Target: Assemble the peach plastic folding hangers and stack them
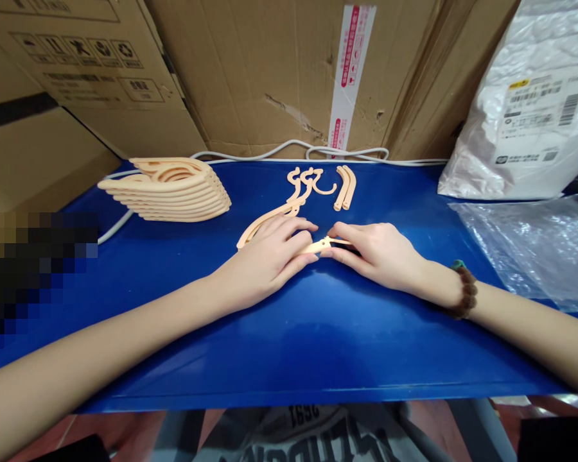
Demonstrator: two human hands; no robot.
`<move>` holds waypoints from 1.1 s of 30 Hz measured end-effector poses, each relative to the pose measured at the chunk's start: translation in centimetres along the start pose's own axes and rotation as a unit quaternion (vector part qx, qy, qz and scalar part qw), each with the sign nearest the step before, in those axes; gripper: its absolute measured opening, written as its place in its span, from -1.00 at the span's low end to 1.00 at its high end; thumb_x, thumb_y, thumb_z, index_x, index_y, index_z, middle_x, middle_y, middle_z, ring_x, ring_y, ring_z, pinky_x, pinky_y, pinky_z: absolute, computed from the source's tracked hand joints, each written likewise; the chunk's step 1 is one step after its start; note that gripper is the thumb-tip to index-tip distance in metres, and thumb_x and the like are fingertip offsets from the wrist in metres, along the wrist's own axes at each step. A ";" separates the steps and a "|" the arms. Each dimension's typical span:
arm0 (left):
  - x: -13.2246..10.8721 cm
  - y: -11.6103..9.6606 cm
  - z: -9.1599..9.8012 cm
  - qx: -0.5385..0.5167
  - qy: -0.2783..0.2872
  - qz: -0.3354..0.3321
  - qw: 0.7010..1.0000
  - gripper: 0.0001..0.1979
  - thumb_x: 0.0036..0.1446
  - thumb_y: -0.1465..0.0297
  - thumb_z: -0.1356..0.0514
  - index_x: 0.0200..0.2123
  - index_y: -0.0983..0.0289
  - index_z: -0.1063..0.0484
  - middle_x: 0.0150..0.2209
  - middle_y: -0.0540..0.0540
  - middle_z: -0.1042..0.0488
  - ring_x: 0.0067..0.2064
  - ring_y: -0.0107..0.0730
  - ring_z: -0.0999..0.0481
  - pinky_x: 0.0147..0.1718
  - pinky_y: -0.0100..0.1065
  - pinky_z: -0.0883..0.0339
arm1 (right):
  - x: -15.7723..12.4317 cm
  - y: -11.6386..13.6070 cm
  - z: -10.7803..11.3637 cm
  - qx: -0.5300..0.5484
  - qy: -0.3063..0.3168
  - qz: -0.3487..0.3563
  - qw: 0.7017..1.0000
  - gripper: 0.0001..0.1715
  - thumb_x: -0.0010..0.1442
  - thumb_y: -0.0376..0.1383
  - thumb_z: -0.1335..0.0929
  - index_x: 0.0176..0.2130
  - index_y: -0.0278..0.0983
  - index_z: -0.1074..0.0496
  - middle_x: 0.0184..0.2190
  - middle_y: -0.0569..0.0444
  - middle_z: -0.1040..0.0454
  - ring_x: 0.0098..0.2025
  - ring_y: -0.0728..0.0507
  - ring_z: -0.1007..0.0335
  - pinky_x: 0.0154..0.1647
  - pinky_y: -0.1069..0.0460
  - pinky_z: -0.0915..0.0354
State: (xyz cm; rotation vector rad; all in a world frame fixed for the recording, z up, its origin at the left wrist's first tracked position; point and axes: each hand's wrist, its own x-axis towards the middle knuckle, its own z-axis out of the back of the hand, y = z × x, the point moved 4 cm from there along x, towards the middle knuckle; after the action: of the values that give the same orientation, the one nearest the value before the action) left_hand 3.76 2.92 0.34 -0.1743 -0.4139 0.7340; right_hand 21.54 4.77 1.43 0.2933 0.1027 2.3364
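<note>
My left hand [272, 260] lies over the middle of the table, its fingers closed around a cream plastic hanger arm [316, 246] whose end with a small hole sticks out between thumb and fingers. Facing it, my right hand [383, 250] pinches a thin cream hanger piece [340, 241] that meets that end; most of it is hidden by the fingers. Behind my left hand rest loose curved hanger arms [257, 228]. Farther back lie several hanger hooks [296, 186] and two short curved arms [345, 188] side by side.
A stack of cream hangers [168, 196] sits at the back left. White cable [270, 153] runs along the rear edge, before cardboard boxes [270, 77]. At right are a white parcel bag [515, 109] and clear plastic [539, 250] on the blue table [318, 346].
</note>
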 end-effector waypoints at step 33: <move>0.0 -0.2 0.2 -0.021 0.016 -0.020 0.999 -0.68 0.41 0.25 0.09 -0.09 0.25 -0.40 0.12 0.15 -0.36 0.21 -0.19 -0.26 0.30 -0.04 0.01 | -0.6 2.1 0.9 -0.273 -0.074 0.133 0.950 -0.49 0.45 -0.12 -0.06 -0.19 -0.26 -0.46 -0.46 0.06 -0.41 -0.46 -0.04 -0.27 -0.46 -0.01 0.05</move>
State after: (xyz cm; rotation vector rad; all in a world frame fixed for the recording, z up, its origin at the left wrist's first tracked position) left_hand 3.79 2.73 0.58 -0.2161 -0.4007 0.6829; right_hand 20.72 2.88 2.52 0.2095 -0.6868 2.4821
